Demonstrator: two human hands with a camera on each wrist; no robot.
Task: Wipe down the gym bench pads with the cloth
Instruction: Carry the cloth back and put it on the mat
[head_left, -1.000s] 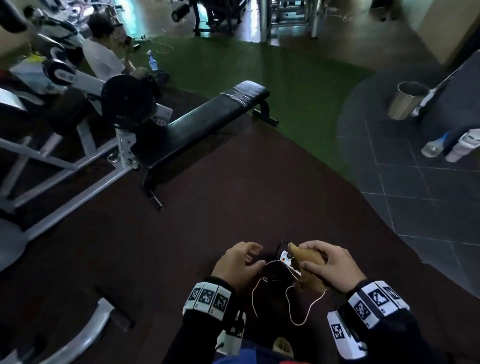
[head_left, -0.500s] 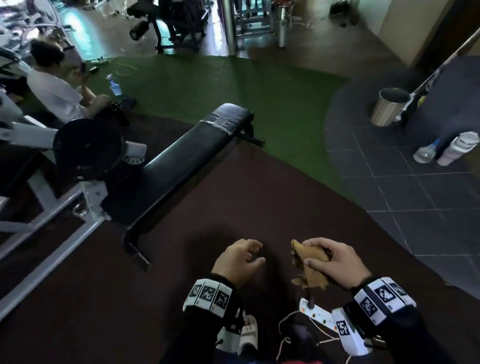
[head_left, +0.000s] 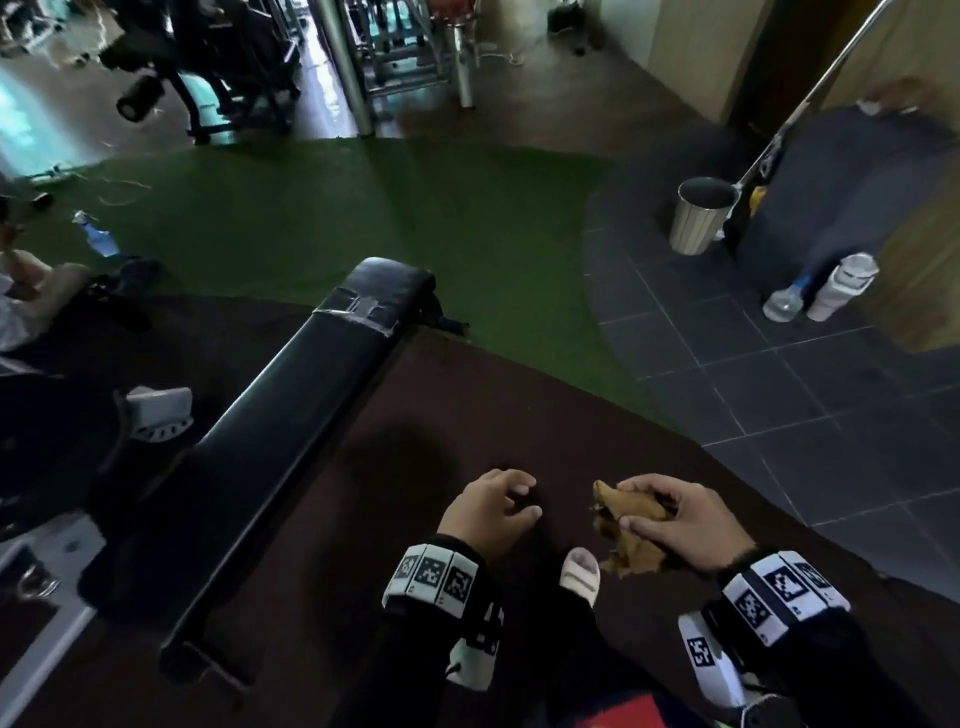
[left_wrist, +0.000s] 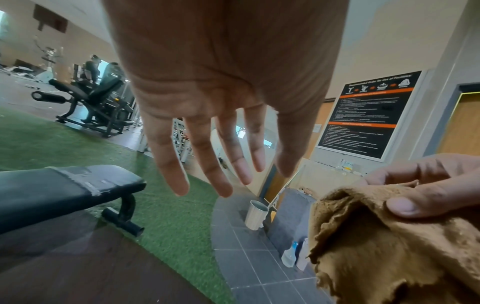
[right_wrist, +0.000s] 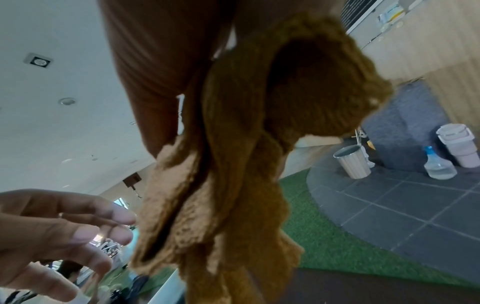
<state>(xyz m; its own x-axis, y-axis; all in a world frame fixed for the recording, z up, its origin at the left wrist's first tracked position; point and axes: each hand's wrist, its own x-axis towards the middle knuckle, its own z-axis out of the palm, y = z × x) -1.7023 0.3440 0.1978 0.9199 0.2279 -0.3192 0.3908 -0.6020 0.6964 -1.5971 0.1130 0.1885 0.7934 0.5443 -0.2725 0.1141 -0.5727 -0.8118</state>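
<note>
The right hand (head_left: 680, 525) has its thumb and fingers curled round a bunched brown cloth (head_left: 631, 519); in the left wrist view the thumb (left_wrist: 415, 205) presses down on a fold, and the rest of the cloth hangs crumpled below the palm. The left hand (head_left: 488, 512) holds nothing: its fingers (left_wrist: 205, 162) are spread apart and loosely extended, a short way left of the cloth and not touching it. Both hands hover above dark red floor (head_left: 363, 519), over the person's own foot in a white sandal (head_left: 579, 574).

The bench (head_left: 291, 415), with its long black pad, stands to the left of the hands, well apart from the cloth, its far end taped and reaching the green turf (head_left: 415, 208). Farther right, on grey tiles, stand a metal bin (head_left: 698, 215), a spray bottle (head_left: 782, 304) and a pale tumbler (head_left: 839, 288).
</note>
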